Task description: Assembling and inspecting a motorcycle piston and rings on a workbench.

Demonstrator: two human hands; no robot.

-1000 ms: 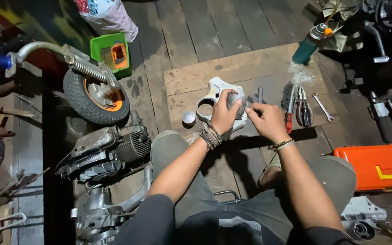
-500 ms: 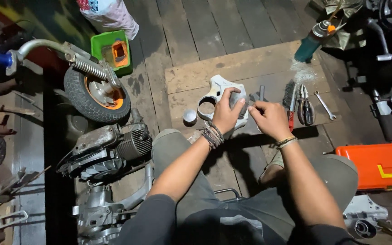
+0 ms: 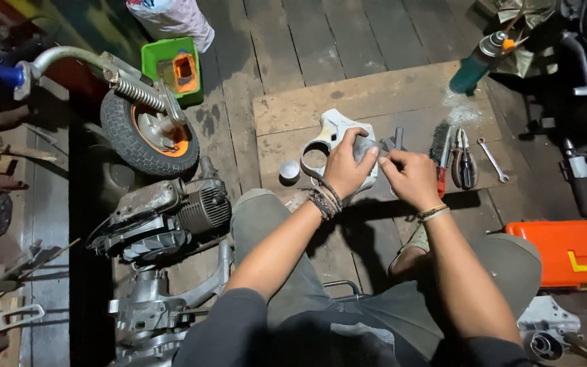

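Head view, looking straight down past bent knees to a dark plank floor. Left hand closed over the right end of a pale grey moulded plastic cover with a round opening, fingers curled on top, beaded bracelets at the wrist. Right hand just right of it, fingers bent and pinched near the cover's edge; whether anything small is gripped there, cannot tell. Both hands close together, nearly touching. Cover lying on a bare plywood sheet spread over the floor, roughly at its middle.

Small round white cap on the sheet, just left of the cover. Right of the hands: a wire brush with a red handle, dark pliers, then a small silver open-ended spanner, laid side by side. Far right corner of the sheet: a teal spray can with an orange nozzle, pale dust beside it.

Left of the sheet: a small black tyre on an orange rim with coil spring and fork; beyond it a green plastic tray. Nearer, a grey finned engine block. Near right: an orange plastic toolbox with yellow latch.
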